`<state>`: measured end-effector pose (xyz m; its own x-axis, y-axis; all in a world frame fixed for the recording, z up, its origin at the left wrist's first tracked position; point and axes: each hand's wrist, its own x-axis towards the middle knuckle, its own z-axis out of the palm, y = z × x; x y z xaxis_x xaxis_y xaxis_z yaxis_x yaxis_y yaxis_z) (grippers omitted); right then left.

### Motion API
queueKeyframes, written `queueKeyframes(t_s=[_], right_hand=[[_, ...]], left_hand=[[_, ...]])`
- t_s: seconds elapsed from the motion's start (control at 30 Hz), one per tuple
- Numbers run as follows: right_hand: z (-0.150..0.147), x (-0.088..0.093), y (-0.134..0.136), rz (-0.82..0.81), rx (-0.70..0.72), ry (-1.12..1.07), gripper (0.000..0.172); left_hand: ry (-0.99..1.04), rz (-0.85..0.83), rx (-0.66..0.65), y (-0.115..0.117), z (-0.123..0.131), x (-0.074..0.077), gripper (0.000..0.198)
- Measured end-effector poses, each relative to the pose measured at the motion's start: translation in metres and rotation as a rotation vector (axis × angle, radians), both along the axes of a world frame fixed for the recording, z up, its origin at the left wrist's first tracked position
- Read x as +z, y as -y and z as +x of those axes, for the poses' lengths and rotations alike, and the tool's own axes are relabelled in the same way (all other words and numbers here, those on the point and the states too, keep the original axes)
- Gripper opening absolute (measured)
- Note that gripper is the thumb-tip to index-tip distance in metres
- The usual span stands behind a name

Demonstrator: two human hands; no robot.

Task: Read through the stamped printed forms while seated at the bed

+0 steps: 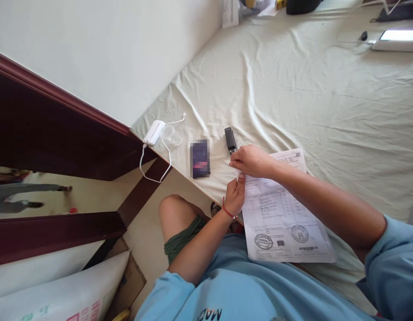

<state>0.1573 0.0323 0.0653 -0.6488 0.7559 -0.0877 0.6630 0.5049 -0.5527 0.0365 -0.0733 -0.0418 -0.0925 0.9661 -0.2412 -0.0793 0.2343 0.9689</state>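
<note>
A small stack of printed papers [276,214] with round and oval stamps lies slanted over the bed edge and my lap. My left hand [235,195] grips its left edge, thumb on top and a red string at the wrist. Just above, my right hand [252,160] is closed at the upper left corner of the papers, its fingertips pinched together. The corner itself is mostly hidden under that hand. A black stapler [230,137] lies on the sheet, its near end right by my right fingertips.
On the bed's light sheet [326,98] lie a dark blurred-out item [200,158], a white power adapter [154,132] with a cable hanging over the edge, and a clear plastic cup [171,134]. A lit device [396,41] is at the far right. White sacks [59,290] stand lower left.
</note>
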Motion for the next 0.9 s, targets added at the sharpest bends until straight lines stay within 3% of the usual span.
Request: queueKeyframes(t_s=[0.17, 0.27, 0.4, 0.53, 0.7, 0.9], right_hand=[[-0.009, -0.008, -0.012, 0.009, -0.08, 0.054, 0.026], [-0.01, -0.012, -0.018, -0.022, -0.077, 0.092, 0.031], [0.003, -0.013, -0.026, -0.023, -0.153, 0.165, 0.039], [0.024, -0.012, -0.039, -0.08, -0.136, 0.189, 0.03], [0.022, -0.009, -0.052, -0.179, -0.114, 0.149, 0.021], [0.006, -0.015, -0.068, -0.149, -0.137, 0.229, 0.022]], left_hand=[[-0.026, 0.029, 0.024, 0.009, -0.004, 0.018, 0.066], [-0.063, -0.002, 0.013, 0.013, -0.01, 0.019, 0.064], [0.113, -0.1, 0.056, 0.011, -0.014, 0.015, 0.065], [0.241, -0.164, 0.102, 0.005, -0.015, 0.019, 0.068], [0.274, -0.244, 0.186, -0.005, -0.013, 0.027, 0.044], [0.324, -0.397, 0.3, -0.028, -0.012, 0.03, 0.019]])
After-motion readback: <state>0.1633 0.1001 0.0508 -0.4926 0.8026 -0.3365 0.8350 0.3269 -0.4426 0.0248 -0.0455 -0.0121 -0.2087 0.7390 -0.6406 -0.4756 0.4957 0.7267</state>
